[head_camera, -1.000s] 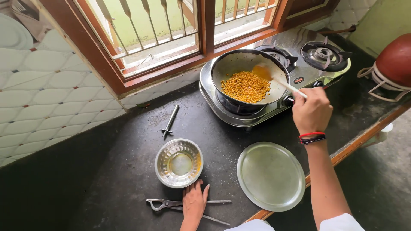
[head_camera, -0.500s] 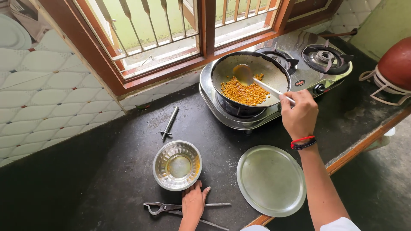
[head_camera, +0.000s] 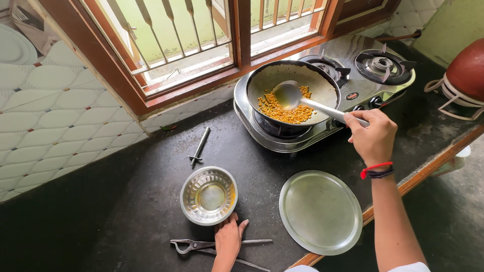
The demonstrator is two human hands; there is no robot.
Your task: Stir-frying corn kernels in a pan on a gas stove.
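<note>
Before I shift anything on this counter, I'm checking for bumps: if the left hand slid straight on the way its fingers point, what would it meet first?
Probably the steel bowl: the left hand lies flat over the tongs, fingertips almost at its rim.

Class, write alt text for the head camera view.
The right hand holds a ladle in a pan of yellow grains on a stove. The left hand rests over tongs, beside a steel bowl and plate.
</note>
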